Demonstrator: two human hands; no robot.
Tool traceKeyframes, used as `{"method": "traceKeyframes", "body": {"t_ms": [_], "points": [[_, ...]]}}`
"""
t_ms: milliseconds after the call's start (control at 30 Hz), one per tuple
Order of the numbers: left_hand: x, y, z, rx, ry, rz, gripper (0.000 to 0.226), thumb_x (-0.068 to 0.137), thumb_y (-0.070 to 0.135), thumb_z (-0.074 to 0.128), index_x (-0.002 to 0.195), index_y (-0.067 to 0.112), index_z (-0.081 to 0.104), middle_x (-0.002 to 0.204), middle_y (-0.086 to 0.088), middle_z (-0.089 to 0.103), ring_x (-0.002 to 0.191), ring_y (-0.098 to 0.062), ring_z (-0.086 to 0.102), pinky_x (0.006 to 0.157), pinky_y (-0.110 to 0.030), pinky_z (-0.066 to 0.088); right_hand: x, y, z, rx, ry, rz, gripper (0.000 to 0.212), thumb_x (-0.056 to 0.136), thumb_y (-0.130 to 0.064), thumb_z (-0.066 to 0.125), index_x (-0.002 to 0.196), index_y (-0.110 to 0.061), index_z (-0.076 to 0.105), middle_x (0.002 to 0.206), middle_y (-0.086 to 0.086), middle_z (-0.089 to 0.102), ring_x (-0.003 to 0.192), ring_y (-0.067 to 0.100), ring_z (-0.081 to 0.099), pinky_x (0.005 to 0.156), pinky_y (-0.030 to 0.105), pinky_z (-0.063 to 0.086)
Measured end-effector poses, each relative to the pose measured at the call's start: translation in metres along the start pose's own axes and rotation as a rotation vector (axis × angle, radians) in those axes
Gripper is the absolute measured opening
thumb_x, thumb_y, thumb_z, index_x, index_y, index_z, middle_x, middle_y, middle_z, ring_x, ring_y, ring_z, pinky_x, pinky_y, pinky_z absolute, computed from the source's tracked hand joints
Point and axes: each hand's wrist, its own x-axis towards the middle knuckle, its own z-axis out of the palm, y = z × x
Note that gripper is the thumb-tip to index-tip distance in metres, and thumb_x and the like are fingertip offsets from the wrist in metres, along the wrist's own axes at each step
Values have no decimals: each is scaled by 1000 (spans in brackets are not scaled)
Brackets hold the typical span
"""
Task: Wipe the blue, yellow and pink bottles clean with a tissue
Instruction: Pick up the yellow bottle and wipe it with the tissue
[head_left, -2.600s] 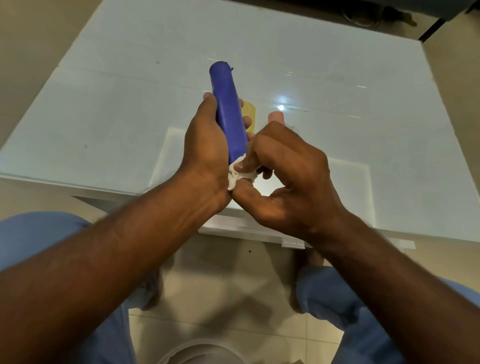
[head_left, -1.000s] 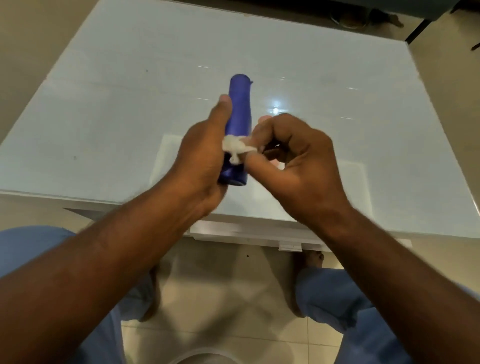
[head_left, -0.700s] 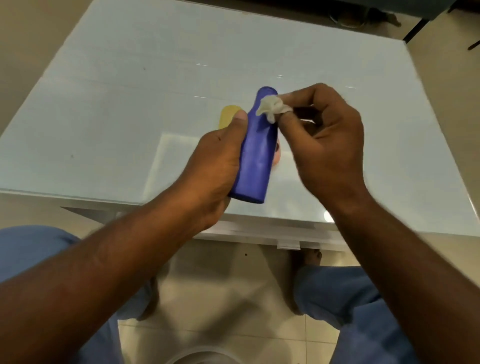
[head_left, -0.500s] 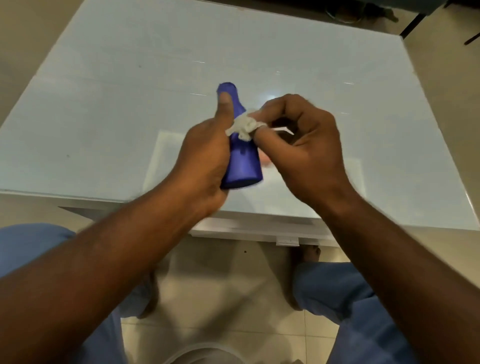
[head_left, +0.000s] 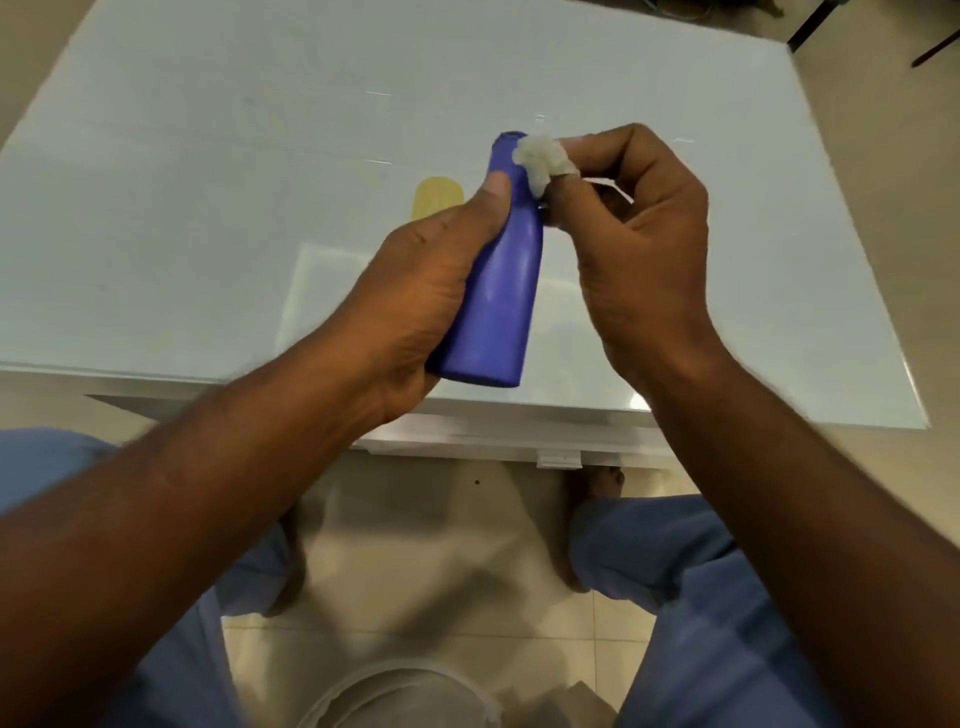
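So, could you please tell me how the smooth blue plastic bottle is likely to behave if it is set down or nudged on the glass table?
The smooth blue plastic bottle looks glossy, so it may slip on the shiny glass table. It is tall and narrow, so upright it probably tips easily; lying down, it would likely roll. The left hand holds it alone, suggesting it is fairly light.

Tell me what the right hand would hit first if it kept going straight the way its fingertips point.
The right hand pinches the tissue with fingertips pointing left, so it would first meet the neck of the blue bottle, which the tissue already seems to touch. Depth is hard to judge from this single view.
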Motion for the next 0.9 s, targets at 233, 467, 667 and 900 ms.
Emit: {"method": "traceKeyframes", "body": {"t_ms": [233,467,667,900], "points": [[26,10,-25,-411,237,20,39,101,48,57,111,12,69,82,2,80,72,-12,77,62,-27,60,-23,-4,20,31,-335,9,8,91,-12,77,84,-10,75,84,8,76,77,32,71,80,44,60],[46,25,-51,238,347,117,37,97,56,60,111,23,66,98,7,71,87,-12,71,70,-29,56,-34,-9,18,-209,-638,16,5,86,-7,78,81,-7,77,80,1,78,81,20,75,88,39,59],[54,13,-65,1023,295,149,59,102,37,58,152,20,33,138,-10,57,116,-30,60,93,-43,53,1,-11,-10,-81,-110,238,17,95,-7,72,79,-13,71,74,-3,74,74,15,72,70,30,60],[62,7,-61,1230,278,99,58,98,7,62,147,13,30,138,-19,43,97,-33,60,81,-42,53,-4,-8,-9,-204,-102,273,12,98,-18,76,88,-11,77,83,-11,78,71,5,73,72,27,65]]}}
